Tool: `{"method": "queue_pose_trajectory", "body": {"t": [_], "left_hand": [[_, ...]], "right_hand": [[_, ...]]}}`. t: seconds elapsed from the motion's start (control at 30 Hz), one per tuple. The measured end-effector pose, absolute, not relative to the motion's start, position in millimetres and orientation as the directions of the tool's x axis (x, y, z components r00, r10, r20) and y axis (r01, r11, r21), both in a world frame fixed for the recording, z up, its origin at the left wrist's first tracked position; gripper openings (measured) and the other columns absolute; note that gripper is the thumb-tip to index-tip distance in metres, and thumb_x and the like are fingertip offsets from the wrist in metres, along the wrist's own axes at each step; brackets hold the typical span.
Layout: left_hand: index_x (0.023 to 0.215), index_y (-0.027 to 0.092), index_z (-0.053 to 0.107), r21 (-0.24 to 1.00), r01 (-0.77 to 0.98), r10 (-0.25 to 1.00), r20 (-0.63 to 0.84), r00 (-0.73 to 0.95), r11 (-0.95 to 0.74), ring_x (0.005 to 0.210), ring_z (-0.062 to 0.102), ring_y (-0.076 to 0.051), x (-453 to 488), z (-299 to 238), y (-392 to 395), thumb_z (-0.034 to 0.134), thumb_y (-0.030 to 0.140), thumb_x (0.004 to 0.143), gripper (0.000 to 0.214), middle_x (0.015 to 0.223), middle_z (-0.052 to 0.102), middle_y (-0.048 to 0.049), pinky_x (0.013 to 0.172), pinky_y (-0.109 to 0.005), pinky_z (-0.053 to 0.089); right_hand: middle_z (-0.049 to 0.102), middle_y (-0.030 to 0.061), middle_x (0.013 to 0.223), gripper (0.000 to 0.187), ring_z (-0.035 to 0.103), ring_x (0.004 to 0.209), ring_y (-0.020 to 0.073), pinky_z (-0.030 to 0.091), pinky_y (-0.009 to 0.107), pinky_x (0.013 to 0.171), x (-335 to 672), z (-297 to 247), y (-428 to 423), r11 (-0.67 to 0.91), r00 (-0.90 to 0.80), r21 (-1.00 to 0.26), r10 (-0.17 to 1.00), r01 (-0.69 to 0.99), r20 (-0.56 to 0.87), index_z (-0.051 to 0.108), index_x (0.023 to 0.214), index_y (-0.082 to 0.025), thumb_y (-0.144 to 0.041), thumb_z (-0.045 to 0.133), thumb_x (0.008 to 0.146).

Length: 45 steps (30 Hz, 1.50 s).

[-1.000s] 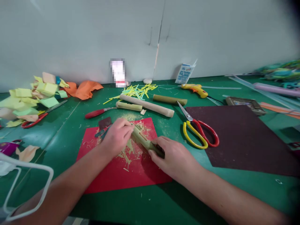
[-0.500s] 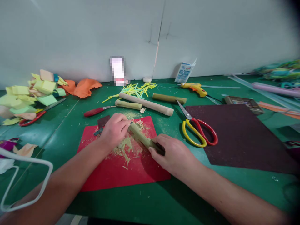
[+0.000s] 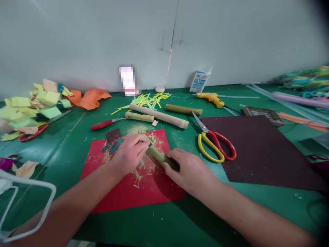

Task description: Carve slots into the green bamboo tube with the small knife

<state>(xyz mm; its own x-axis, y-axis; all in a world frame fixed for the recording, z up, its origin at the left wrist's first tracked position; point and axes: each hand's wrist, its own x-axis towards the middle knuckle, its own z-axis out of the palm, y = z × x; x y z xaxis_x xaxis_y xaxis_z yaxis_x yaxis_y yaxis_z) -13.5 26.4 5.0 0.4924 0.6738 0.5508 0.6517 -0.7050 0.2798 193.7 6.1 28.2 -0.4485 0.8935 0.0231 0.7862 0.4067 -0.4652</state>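
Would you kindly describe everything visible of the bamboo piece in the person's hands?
The bamboo piece is a slim, pale green length, darker toward its near end, which the right hand grips. It slants away leftward over the red sheet, contact unclear. The left hand holds a small dark thing, apparently against the bamboo's far part.

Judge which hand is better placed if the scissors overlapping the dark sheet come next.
Probably the right hand: it is nearer the scissors, though it must release the bamboo piece first. The left hand is farther off, at the piece's far end.
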Motion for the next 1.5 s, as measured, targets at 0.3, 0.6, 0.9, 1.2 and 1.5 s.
{"method": "queue_pose_trajectory", "body": {"t": [0.3,0.6,0.9,1.2,1.5], "left_hand": [[0.102,0.018,0.060,0.289,0.618,0.656,0.545,0.522,-0.731,0.093,0.056,-0.018,-17,8,31,0.048,0.014,0.088,0.019,0.099,0.061,-0.0075,0.081,-0.036,0.046],[0.098,0.019,0.065,0.161,0.764,0.697,0.556,0.453,-0.625,0.087,0.053,-0.019,-35,8,42,0.047,0.020,0.089,0.020,0.099,0.063,-0.0065,0.075,-0.034,0.046],[0.094,0.017,0.065,0.176,0.732,0.686,0.540,0.488,-0.659,0.087,0.052,-0.019,-17,9,32,0.048,0.017,0.088,0.018,0.095,0.063,-0.0063,0.077,-0.035,0.045],[0.092,0.017,0.064,0.181,0.724,0.676,0.557,0.483,-0.666,0.087,0.052,-0.020,-15,7,32,0.046,0.017,0.088,0.019,0.091,0.062,-0.0067,0.075,-0.036,0.045],[0.093,0.016,0.063,0.170,0.699,0.658,0.544,0.521,-0.695,0.087,0.051,-0.019,-10,5,24,0.045,0.016,0.088,0.018,0.092,0.061,-0.0061,0.077,-0.035,0.044]], "right_hand": [[0.055,0.0014,0.073,0.011,0.047,0.063,0.0121,0.032,0.025,0.056,195,28,7,0.420,-0.453,-0.466,0.890,0.778,0.047,0.057,0.077,-0.019,-0.025,0.049,0.080],[0.058,0.0024,0.081,0.014,0.052,0.068,0.0141,0.036,0.027,0.058,196,28,3,0.412,-0.422,-0.428,0.903,0.804,0.078,0.057,0.087,-0.020,-0.029,0.050,0.079],[0.054,0.0009,0.075,0.009,0.048,0.063,0.0129,0.032,0.027,0.056,197,30,2,0.428,-0.443,-0.344,0.896,0.836,0.037,0.053,0.074,-0.019,-0.028,0.055,0.075],[0.052,0.0003,0.074,0.008,0.043,0.059,0.0110,0.030,0.025,0.053,194,23,6,0.418,-0.435,-0.422,0.898,0.805,0.060,0.052,0.072,-0.020,-0.027,0.053,0.075],[0.052,0.0010,0.074,0.010,0.044,0.061,0.0116,0.030,0.026,0.055,191,24,7,0.410,-0.432,-0.437,0.900,0.801,0.052,0.052,0.071,-0.019,-0.028,0.051,0.076]]}}
